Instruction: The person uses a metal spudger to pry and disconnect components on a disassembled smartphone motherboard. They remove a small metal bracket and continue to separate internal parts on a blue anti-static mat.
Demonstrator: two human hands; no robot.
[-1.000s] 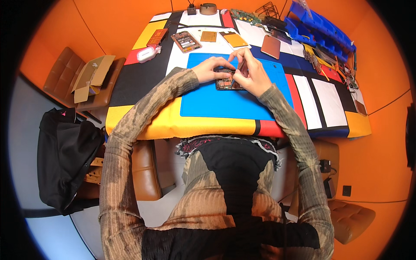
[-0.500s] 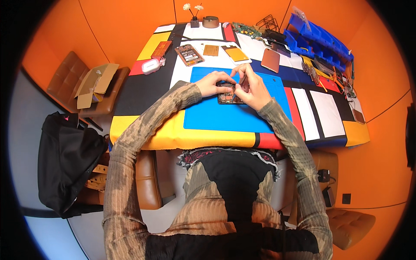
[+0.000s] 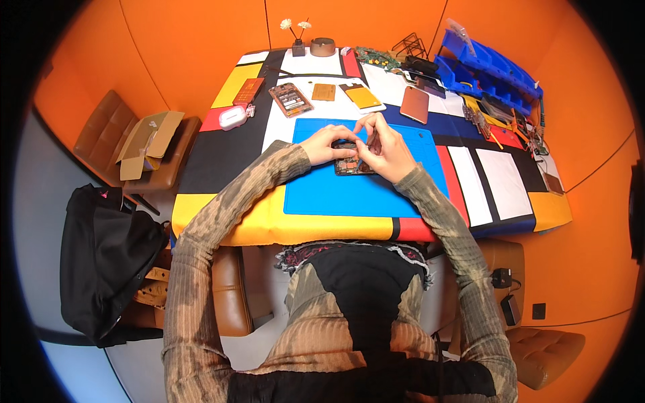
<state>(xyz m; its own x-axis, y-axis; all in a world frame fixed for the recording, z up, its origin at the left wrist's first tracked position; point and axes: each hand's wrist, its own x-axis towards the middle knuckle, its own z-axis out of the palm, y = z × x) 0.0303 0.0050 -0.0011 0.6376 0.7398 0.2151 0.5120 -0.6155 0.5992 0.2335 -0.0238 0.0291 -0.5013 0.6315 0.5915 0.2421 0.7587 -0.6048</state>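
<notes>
An opened phone (image 3: 346, 166) with its dark, copper-toned insides exposed lies on the blue mat (image 3: 316, 195). Over its far left part is my left hand (image 3: 324, 144), fingers curled and thumb against the phone, gripping it there. My right hand (image 3: 386, 153) is bent above the phone's right side, thumb and index finger pinched together. Whatever sits in that pinch is too small and too covered to name. Both hands hide much of the phone's far and right parts. Beyond the mat lie another opened phone (image 3: 291, 100) and a white phone with a yellow panel (image 3: 363, 98).
A brown flat case (image 3: 414, 105) lies beyond the mat's right corner. Blue parts bins (image 3: 487, 74) stand at the far right, with several hand tools (image 3: 476, 114) before them. At the left are a white earbud case (image 3: 232, 117) and a red box (image 3: 248, 92).
The whole view has tilted slightly, so the table sits lower in the picture. Both hands stay at the phone, with only small finger shifts.
</notes>
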